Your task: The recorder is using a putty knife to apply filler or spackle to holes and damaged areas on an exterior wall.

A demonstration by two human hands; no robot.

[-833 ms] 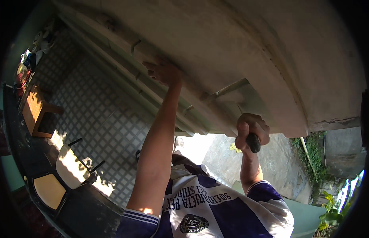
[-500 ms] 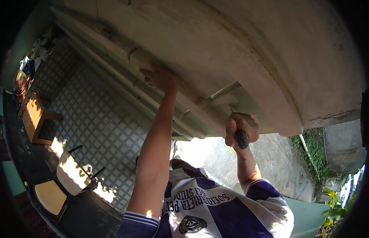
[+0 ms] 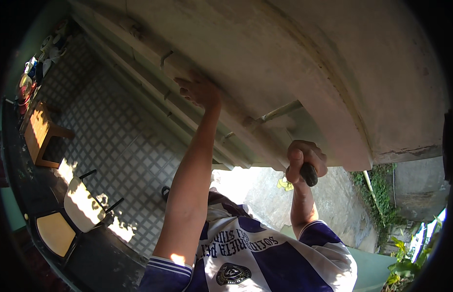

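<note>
Fingers apart, my left hand (image 3: 202,92) rests against a long pale ledge (image 3: 231,113) of a painted, ribbed panel (image 3: 265,53) above me. It holds nothing. My right hand (image 3: 307,156) is closed round the black handle (image 3: 309,174) of a hand tool, whose butt points toward me. The thin tip past the fist faces the panel and hardly shows, so its exact kind cannot be told. Close by, a short pale rod (image 3: 280,111) crosses a recess between the ribs. Small dark metal pieces such as a bent bracket (image 3: 165,58) stick out along the ledges.
At left, a wooden stool (image 3: 39,134), a pale chair (image 3: 84,207) and a second chair with a tan seat (image 3: 56,233) stand by a tiled floor (image 3: 109,112). Concrete ground (image 3: 341,199) lies below right, with climbing plants (image 3: 380,194) beyond.
My right hand with the tool has moved a little right and down, away from the panel's recess. My left hand stays on the ledge. The whole view has shifted slightly.
</note>
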